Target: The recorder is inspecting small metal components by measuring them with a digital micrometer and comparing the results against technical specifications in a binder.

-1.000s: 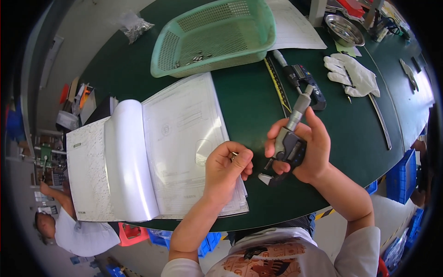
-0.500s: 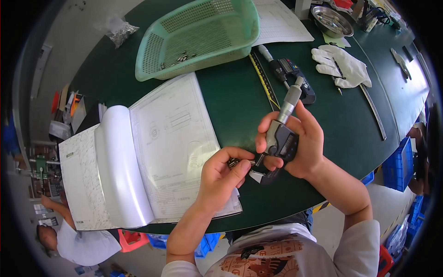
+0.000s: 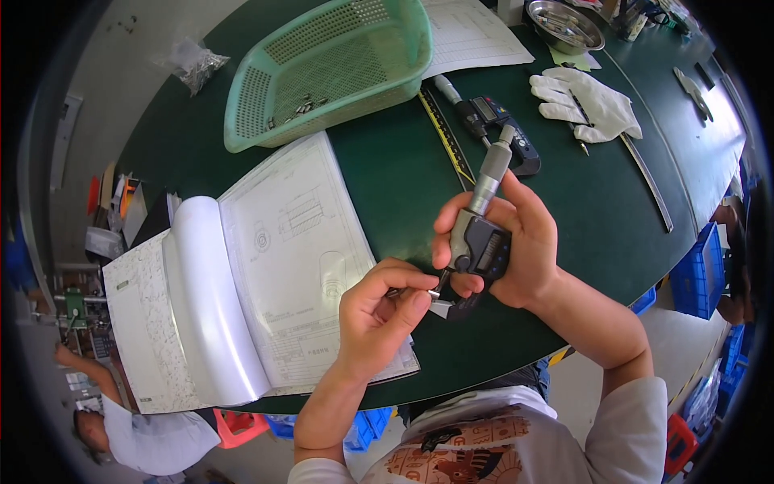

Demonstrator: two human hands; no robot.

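Note:
My right hand (image 3: 524,250) grips a digital micrometer (image 3: 480,234) with a dark body and a silver thimble pointing up and away. My left hand (image 3: 379,315) pinches a small metal part (image 3: 434,294) between thumb and fingers and holds it at the micrometer's jaw. Both hands hover above the dark green table (image 3: 387,177), just right of an open book of technical drawings (image 3: 266,266).
A green mesh basket (image 3: 330,64) with several small metal parts stands at the back. A second micrometer (image 3: 492,121) and a yellow ruler (image 3: 443,137) lie behind my hands. White gloves (image 3: 588,101), a metal bowl (image 3: 564,24) and loose sheets (image 3: 468,32) lie further back. A person sits at lower left (image 3: 137,436).
My left hand has closed in on the micrometer's jaw with the small part. The view has shifted slightly, so the table objects sit a little higher and further left.

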